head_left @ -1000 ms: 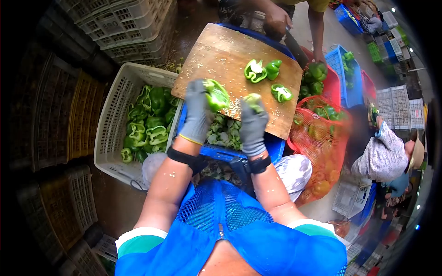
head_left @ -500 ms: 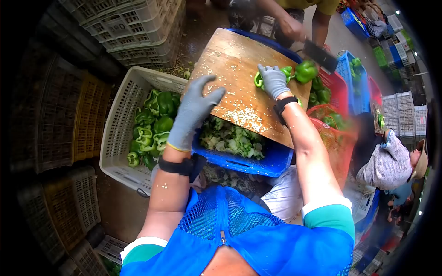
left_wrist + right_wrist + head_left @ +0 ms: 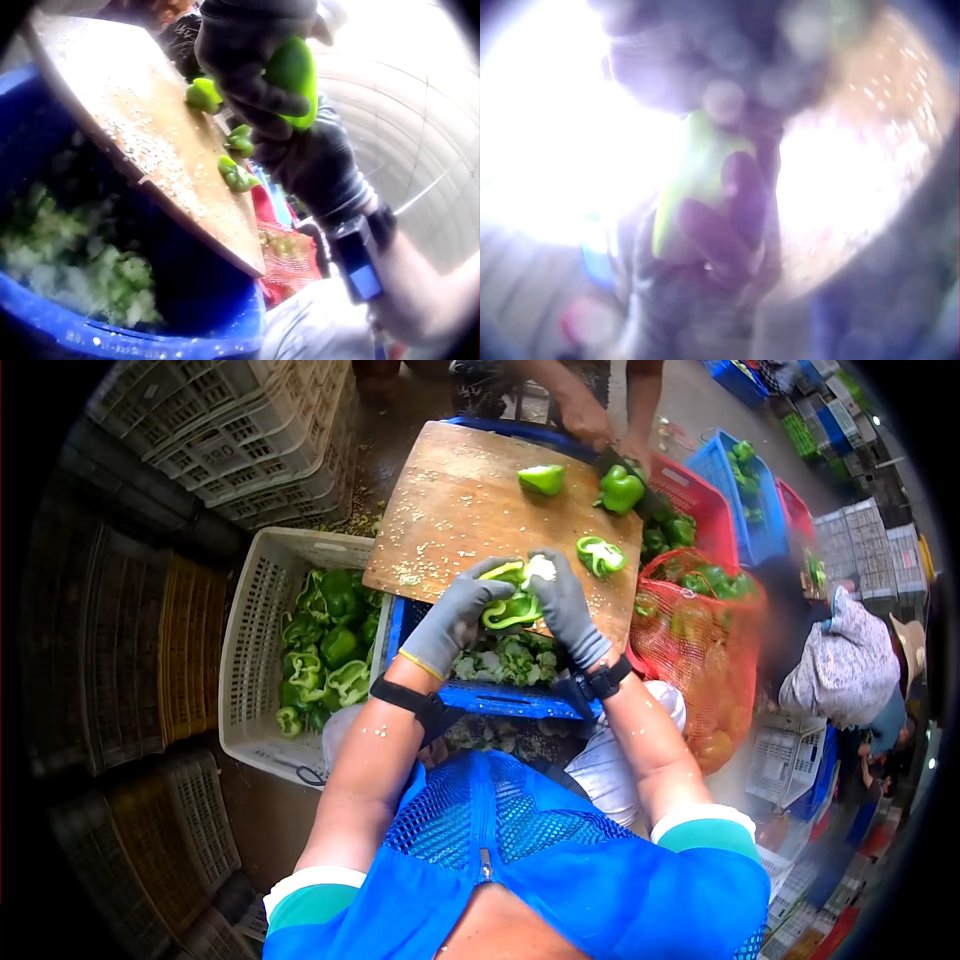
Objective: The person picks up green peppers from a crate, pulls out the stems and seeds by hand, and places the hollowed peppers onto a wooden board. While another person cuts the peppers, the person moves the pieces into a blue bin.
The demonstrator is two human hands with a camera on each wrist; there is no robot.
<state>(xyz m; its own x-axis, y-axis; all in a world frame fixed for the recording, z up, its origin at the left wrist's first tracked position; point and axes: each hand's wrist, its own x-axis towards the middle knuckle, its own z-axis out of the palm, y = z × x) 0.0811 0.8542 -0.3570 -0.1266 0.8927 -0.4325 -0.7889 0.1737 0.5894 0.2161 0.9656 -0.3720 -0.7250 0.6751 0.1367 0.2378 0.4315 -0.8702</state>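
In the head view a cut green pepper [image 3: 513, 607] is held over the near edge of the wooden cutting board [image 3: 470, 490]. My gloved left hand [image 3: 452, 622] grips its left side; in the left wrist view those fingers curl round the green pepper [image 3: 291, 79]. At its right side, my gloved right hand [image 3: 568, 610] pinches the pale seed core [image 3: 541, 568]. A pepper half [image 3: 601, 557] lies cut side up on the board, with another green piece [image 3: 541, 480] farther back. The right wrist view is blurred and washed out.
Left stands a white crate [image 3: 250, 650] of cut peppers. A blue tub [image 3: 520, 702] with green-white scraps sits under the board. Across it, another person's hands [image 3: 590, 425] hold a knife by a whole pepper [image 3: 621, 489]. A red mesh bag [image 3: 705, 660] stands right.
My right hand has come back from the far right of the board, and both hands now meet at a cut pepper. The left hand, empty half a second ago, now grips it.
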